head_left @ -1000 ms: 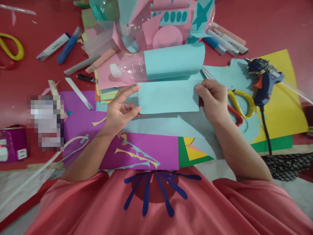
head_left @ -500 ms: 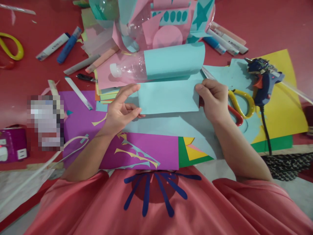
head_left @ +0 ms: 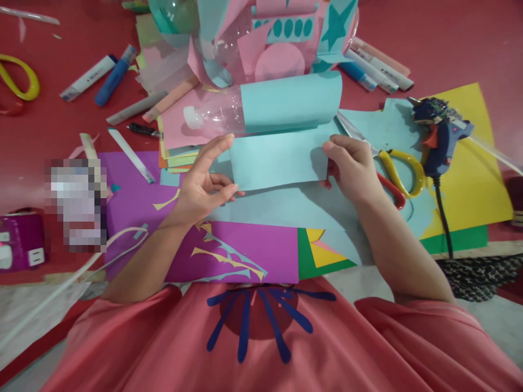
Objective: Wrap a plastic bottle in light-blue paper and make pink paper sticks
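Note:
A light blue paper rectangle (head_left: 280, 160) is held up by its two short edges, slightly bowed. My left hand (head_left: 208, 182) grips its left edge, fingertips at the upper and lower corners. At the right edge, my right hand (head_left: 351, 166) pinches the paper between thumb and fingers, some fingertips hidden behind it. Just beyond lies a clear plastic bottle (head_left: 223, 111) with a white cap, its body wrapped in a light blue sheet (head_left: 292, 102). Larger light blue paper (head_left: 281, 209) lies beneath the hands.
Yellow-and-red scissors (head_left: 402, 171) and a blue glue gun (head_left: 443, 144) lie right, near yellow paper (head_left: 486, 179). Purple paper (head_left: 261, 247) with scraps is in front. Markers (head_left: 116, 76) and a black-handled tool (head_left: 143, 129) are left. Pink and blue paper pieces (head_left: 280, 62) stand at the back.
My right hand has shifted slightly left and turned a little, bringing the paper's right edge left with it. The paper bows slightly more. My left hand has barely moved.

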### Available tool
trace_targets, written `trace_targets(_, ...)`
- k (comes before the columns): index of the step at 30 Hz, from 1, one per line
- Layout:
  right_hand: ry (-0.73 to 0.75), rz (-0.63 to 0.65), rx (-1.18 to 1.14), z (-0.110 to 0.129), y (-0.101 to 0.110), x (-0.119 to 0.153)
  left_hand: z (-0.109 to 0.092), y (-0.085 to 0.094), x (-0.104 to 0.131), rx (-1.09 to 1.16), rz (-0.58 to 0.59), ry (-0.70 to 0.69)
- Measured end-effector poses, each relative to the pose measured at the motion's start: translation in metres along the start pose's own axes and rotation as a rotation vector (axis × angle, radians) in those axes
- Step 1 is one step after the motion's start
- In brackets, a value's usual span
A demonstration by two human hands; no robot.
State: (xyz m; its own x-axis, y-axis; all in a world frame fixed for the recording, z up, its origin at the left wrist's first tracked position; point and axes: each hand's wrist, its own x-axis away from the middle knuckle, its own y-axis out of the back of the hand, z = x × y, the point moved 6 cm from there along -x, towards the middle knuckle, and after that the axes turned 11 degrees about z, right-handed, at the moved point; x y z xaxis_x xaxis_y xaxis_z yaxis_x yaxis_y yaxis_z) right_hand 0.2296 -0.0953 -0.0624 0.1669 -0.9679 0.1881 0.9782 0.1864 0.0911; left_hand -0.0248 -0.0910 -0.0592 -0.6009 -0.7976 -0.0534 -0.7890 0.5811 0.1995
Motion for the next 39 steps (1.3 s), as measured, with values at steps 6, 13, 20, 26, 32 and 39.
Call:
trace_targets(6, -0.047, 0.034, -0.075, -0.001, -0.001, 0.000, 0.002, 0.002, -0.001, 0.008, 0.008, -0.029)
trace_targets(13, -0.017, 0.085, -0.090, -0.003, -0.004, 0.001, 0.003, 0.004, -0.005, 0.157, 0.002, -0.019)
trace_targets(20, 0.013, 0.027, 0.044, 0.001, -0.001, 0.002, 0.007, -0.003, -0.004, 0.075, 0.010, 0.215)
trace_targets(26, 0.038, 0.003, 0.061, 0.004, 0.001, 0.002, -0.007, -0.007, -0.007, -0.080, 0.119, 0.197)
trace_targets(32, 0.046, -0.043, 0.090, 0.002, 0.005, 0.001, -0.013, -0.009, -0.007, -0.066, 0.224, 0.144)
trace_targets(39, 0.051, -0.009, 0.074, -0.001, 0.002, 0.002, -0.013, -0.028, -0.006, -0.162, 0.431, 0.158)
